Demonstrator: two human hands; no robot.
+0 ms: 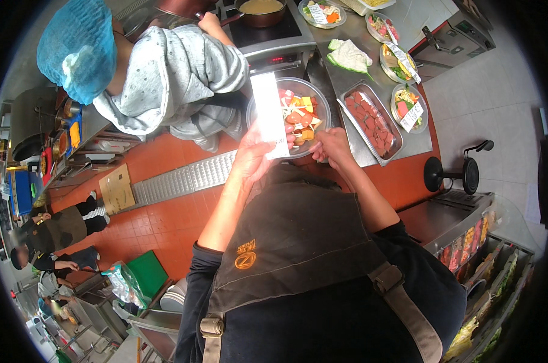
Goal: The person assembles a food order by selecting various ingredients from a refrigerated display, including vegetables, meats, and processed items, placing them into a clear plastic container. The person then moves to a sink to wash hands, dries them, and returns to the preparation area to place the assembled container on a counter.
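In front of my apron I hold a clear round plastic bowl (pixel 324 109) of mixed food: sliced sausage, orange-yellow cubes, pale thin strands and pink-white pieces. My left hand (pixel 254 152) is closed at the bowl's lower left, its thumb on a long white paper slip (pixel 266 100). The slip covers the left part of the bowl; its fingertips show behind the slip's right edge. At the bowl's lower right rim, my right hand (pixel 334 147) is closed with bent fingers, gripping the edge. To its right, a rectangular metal tray (pixel 379 158) of dark red-brown slices rests on the steel counter (pixel 359 156).
Several similar filled bowls (pixel 409 107) with slips line the counter's right side, near leafy greens (pixel 349 55). A co-worker in a blue hair net (pixel 74 51) stands close at left, hand on a pan handle by the stove (pixel 274 30). Ingredient bins (pixel 467 242) sit at lower right.
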